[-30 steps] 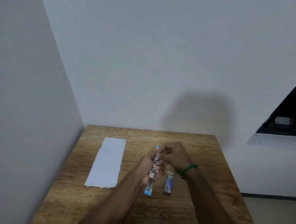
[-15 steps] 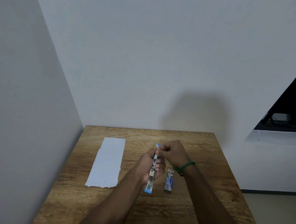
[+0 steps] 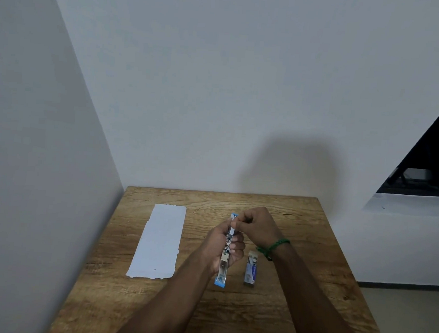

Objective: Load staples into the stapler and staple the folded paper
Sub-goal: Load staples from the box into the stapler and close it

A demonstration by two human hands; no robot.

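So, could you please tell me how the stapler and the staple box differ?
The stapler is gripped in the left hand; the staple box lies on the table with no hand on it. The stapler is longer and shows bare metal; the staple box is shorter, white and blue. Both carry blue.

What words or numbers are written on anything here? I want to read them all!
Small blue-and-white staple box on the wooden table: has print, too blurred to read.
Blue-and-silver stapler in the left hand: marks on its blue tip, too small to read.
White folded paper: no writing visible.
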